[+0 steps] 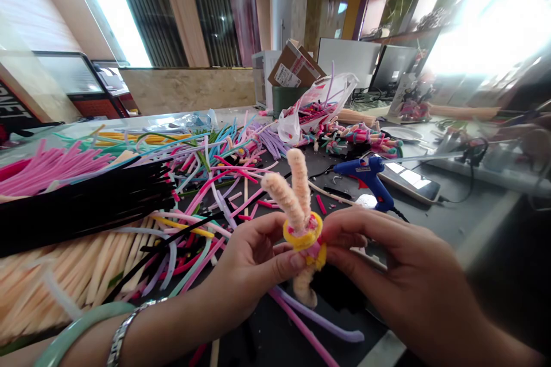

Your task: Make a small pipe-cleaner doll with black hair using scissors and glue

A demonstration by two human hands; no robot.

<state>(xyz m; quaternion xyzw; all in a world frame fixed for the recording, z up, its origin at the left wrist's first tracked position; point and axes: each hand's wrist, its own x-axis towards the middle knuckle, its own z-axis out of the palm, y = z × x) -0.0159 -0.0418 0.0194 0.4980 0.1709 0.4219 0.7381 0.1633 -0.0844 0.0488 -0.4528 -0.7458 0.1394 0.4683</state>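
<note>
1. Pale green smooth bangle [81,327] and silver link bracelet [123,330] circle the left wrist, low in view.
2. Left hand [253,261] grips a small fuzzy cream, pink and yellow stem figure [313,252], thumb across its middle, fingers curled behind.
3. Right hand [400,266] pinches the yellow trim on the figure's other side, thumb against forefinger.
4. Held up over the near part of the dark bench [450,229], the figure has two cream stalks [286,200] rising through a yellow ring [302,241] and a curled one below.
5. It should weigh very little: soft pile, probably over bendable wire, so springy rather than rigid, and hardly slippery.
6. Its pink middle looks the surest hold; squeezing the stalks could bend them, and tugging the ring might shift it.
7. Toward the bench's left edge lie a black stem bundle [86,200] and a cream one [86,275]; right of centre, beyond the hands, rests a blue glue gun [373,175], whose nozzle could be hot.
</note>
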